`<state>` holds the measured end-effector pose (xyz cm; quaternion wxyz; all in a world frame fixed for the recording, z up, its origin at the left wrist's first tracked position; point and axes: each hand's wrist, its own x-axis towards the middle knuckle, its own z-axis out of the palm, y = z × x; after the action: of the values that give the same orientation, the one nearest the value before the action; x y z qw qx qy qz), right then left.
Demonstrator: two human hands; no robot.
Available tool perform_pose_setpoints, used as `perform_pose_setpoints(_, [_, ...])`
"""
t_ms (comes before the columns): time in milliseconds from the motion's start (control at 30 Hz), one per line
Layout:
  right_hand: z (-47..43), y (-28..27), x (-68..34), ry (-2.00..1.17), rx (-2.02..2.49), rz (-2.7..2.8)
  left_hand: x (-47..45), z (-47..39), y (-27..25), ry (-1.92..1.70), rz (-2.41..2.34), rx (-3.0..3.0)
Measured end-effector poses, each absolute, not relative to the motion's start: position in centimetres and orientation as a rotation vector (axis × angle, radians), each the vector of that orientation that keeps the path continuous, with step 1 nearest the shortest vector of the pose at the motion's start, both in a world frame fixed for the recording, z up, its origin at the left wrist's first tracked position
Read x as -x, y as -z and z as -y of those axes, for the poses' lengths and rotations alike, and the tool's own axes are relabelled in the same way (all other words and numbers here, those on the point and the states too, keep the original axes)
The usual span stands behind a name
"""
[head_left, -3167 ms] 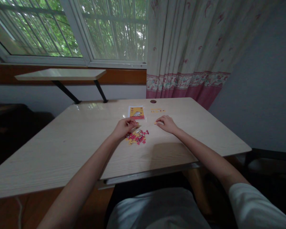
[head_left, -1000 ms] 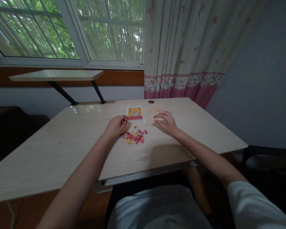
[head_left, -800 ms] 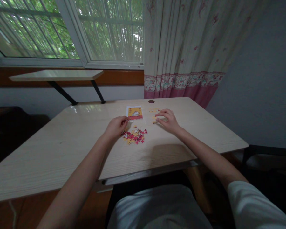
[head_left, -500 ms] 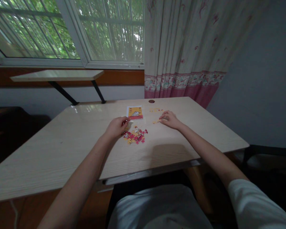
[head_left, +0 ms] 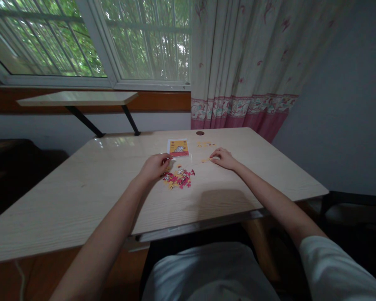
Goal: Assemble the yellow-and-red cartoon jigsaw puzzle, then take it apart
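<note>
My left hand [head_left: 156, 166] is closed in a pinch just left of the picture card [head_left: 179, 148], which shows a white animal on yellow and red. Whatever its fingers may hold is too small to make out. Beside and below that hand lies a loose pile of red, yellow and white jigsaw puzzle pieces [head_left: 181, 179]. To the right, my right hand [head_left: 224, 159] has its thumb and fingers pinched on a yellow puzzle piece at the end of a short yellow strip [head_left: 204, 160] on the tabletop. Farther back is a row of yellow pieces [head_left: 207, 144].
The pale wooden desk [head_left: 106, 179] has a round dark cable hole [head_left: 200, 133] near its back edge. A raised shelf [head_left: 78, 98] on black supports stands at the back left. Behind the desk are a barred window [head_left: 147, 42] and a flowered curtain [head_left: 232, 62].
My right hand has lowered its fingers slightly and drawn them closer together at the yellow strip. My left hand stays almost still; the view has shifted a little.
</note>
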<state>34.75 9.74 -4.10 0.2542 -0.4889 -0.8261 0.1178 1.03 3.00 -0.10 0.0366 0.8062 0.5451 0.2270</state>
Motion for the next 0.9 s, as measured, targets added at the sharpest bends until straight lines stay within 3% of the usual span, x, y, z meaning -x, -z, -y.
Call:
perform_pose_setpoints(300, [-12.2, 3.7, -34.0, -0.298, 1.436, 2.143, -0.8, -3.2, 0.3, -0.737, -1.686, -2.421])
perform_pose_setpoints(533, [-16.4, 2.5, -35.7, -0.089, 1.586, 2.004, -0.9, -3.1, 0.1, -0.688, -1.702, -2.44])
perform_pose_setpoints(900, [-21.9, 1.7, -37.0, -0.049, 1.646, 2.226, -0.8, -3.0, 0.1, -0.674, -1.685, -2.449])
